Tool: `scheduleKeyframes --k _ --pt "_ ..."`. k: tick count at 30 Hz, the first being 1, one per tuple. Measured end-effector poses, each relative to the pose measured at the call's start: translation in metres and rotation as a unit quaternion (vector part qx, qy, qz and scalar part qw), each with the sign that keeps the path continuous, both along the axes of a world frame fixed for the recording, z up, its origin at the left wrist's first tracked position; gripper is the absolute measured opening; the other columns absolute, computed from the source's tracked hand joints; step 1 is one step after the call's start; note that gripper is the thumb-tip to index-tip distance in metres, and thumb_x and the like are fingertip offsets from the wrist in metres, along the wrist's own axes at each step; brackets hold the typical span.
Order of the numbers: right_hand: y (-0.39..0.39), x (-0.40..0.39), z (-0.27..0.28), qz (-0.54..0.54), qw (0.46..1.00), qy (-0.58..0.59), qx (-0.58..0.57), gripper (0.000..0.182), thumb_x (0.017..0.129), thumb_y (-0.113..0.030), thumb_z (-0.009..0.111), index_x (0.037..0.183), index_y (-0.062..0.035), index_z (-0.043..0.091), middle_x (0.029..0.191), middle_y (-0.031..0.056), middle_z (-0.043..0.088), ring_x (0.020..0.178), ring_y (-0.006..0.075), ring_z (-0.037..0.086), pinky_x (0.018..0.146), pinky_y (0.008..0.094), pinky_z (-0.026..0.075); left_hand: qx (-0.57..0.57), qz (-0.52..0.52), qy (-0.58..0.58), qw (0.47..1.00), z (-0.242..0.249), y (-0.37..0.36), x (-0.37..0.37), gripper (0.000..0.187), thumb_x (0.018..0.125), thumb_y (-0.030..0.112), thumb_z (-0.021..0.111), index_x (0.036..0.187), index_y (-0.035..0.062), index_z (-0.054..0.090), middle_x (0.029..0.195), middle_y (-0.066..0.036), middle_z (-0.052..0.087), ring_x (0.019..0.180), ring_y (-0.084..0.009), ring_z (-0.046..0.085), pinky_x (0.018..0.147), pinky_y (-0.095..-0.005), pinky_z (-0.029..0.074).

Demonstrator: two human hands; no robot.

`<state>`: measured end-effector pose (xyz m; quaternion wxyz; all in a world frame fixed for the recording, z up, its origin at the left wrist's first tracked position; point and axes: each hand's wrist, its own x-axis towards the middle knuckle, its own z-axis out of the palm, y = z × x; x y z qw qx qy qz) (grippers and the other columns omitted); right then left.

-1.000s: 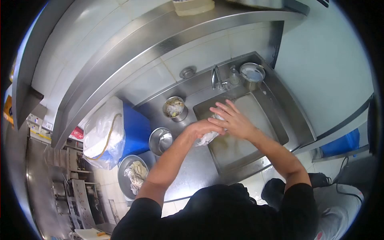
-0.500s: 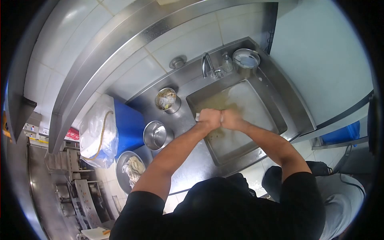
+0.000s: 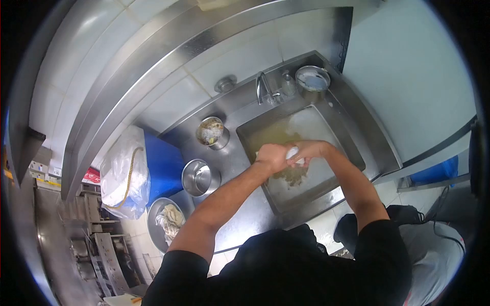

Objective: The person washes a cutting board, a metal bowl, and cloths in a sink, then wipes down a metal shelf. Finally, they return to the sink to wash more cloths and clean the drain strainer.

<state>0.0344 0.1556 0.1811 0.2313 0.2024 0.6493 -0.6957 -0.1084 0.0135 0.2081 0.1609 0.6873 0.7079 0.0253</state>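
Over the sink [image 3: 319, 198], my left hand [image 3: 272, 156] is closed round one end of a bunched white cloth [image 3: 292, 152]. My right hand [image 3: 308, 149] grips the same cloth from the other side, close against the left. Most of the cloth is hidden inside the fingers; a white part shows between the hands. Below them, murky brownish liquid spreads over the sink bottom.
A faucet [image 3: 263, 87], a soap bottle [image 3: 289, 84] and a pot [image 3: 313, 80] line the sink's back. Leftward are a pot with scraps [image 3: 217, 138], a bare metal pot [image 3: 200, 178], a basin with cloths [image 3: 154, 229] and a blue bin [image 3: 162, 159]. A person [image 3: 434, 260] is at lower right.
My right hand has turned and its wrist has risen, so more white cloth shows between the hands. The brownish patch in the sink below them looks darker and larger.
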Motion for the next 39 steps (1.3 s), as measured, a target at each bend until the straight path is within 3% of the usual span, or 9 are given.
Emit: scheduleKeyframes --k 3,5,9,13,19,28,30,34,39 --pt "-0.021 0.0 -0.041 -0.219 0.831 0.336 0.385 0.068 0.081 -0.027 0.079 0.139 -0.0086 0.05 0.119 0.0141 0.065 0.112 0.0281 0.063 0.096 0.042 0.051 -0.032 0.132 -0.054 0.989 0.001 -0.003 -0.026 0.04 0.081 0.029 0.07 0.118 0.0123 0.069 0.099 -0.015 0.074 0.09 -0.0336 0.072 0.08 -0.0436 0.056" --pt "-0.039 0.012 -0.018 -0.162 0.701 0.374 0.585 0.08 0.078 -0.022 0.076 0.148 -0.0074 0.041 0.136 0.0187 0.056 0.135 0.0346 0.048 0.114 0.0496 0.035 -0.094 0.157 -0.165 0.969 -0.009 0.003 -0.05 0.04 0.079 0.031 0.072 0.113 0.0093 0.071 0.103 -0.015 0.074 0.094 -0.0302 0.071 0.084 -0.0421 0.055" --pt "-0.085 -0.001 -0.004 -0.096 0.632 0.342 0.689 0.066 0.077 -0.021 0.074 0.138 -0.0087 0.052 0.136 0.0172 0.053 0.136 0.0361 0.044 0.114 0.0532 0.032 -0.106 0.148 -0.366 0.913 -0.054 0.009 -0.058 0.045 0.073 0.029 0.076 0.106 -0.0006 0.07 0.1 -0.013 0.071 0.092 -0.0236 0.064 0.083 -0.037 0.051" --pt "-0.081 -0.017 -0.024 -0.1 0.699 0.316 0.634 0.048 0.081 -0.018 0.069 0.125 -0.0085 0.054 0.119 0.017 0.06 0.115 0.0353 0.059 0.095 0.0493 0.049 -0.165 0.14 -0.507 0.834 -0.031 -0.01 -0.039 0.031 0.067 0.016 0.075 0.095 0.0024 0.07 0.085 -0.006 0.065 0.086 -0.0203 0.058 0.074 -0.0308 0.047" --pt "-0.083 -0.035 -0.057 -0.009 0.757 0.139 0.639 0.035 0.082 -0.022 0.066 0.109 -0.0019 0.058 0.081 0.0205 0.069 0.08 0.0408 0.069 0.072 0.0519 0.055 -0.114 0.068 -0.149 0.98 -0.017 -0.021 -0.022 0.027 0.076 0.021 0.066 0.095 0.0036 0.072 0.098 -0.02 0.071 0.091 -0.0358 0.068 0.077 -0.045 0.052" --pt "-0.105 -0.023 -0.107 -0.186 0.871 0.214 0.401 0.022 0.077 -0.021 0.074 0.089 -0.0054 0.064 0.08 0.0189 0.071 0.063 0.0304 0.068 0.057 0.0438 0.053 -0.014 -0.079 0.061 0.995 -0.03 -0.033 -0.024 0.026 0.076 0.022 0.068 0.097 0.0079 0.074 0.092 -0.018 0.074 0.086 -0.0334 0.073 0.074 -0.0446 0.058" --pt "-0.117 -0.025 -0.089 -0.298 0.945 0.077 0.107 0.016 0.078 -0.019 0.073 0.083 -0.0094 0.061 0.069 0.0089 0.063 0.055 0.0207 0.059 0.047 0.0358 0.044 0.018 -0.164 0.101 0.981 -0.047 -0.019 -0.034 0.026 0.074 0.022 0.068 0.095 0.0085 0.074 0.088 -0.016 0.074 0.083 -0.0323 0.073 0.071 -0.0439 0.058" --pt "-0.129 -0.02 -0.06 -0.346 0.893 0.003 -0.289 0.018 0.082 -0.015 0.069 0.074 -0.0163 0.052 0.059 -0.0059 0.046 0.048 0.0066 0.042 0.039 0.0229 0.026 0.1 -0.236 0.137 0.957 -0.034 -0.01 -0.041 0.023 0.072 0.024 0.069 0.09 0.0099 0.072 0.08 -0.012 0.073 0.078 -0.0317 0.073 0.067 -0.0449 0.057" --pt "-0.134 -0.016 0.008 -0.36 0.731 0.065 -0.576 0.012 0.086 -0.011 0.063 0.079 -0.0155 0.054 0.062 -0.007 0.046 0.05 0.0034 0.041 0.041 0.0203 0.029 0.193 -0.219 0.105 0.951 0.013 0.002 -0.043 0.015 0.073 0.025 0.069 0.082 0.0123 0.067 0.074 -0.01 0.07 0.074 -0.0316 0.071 0.063 -0.0461 0.055"
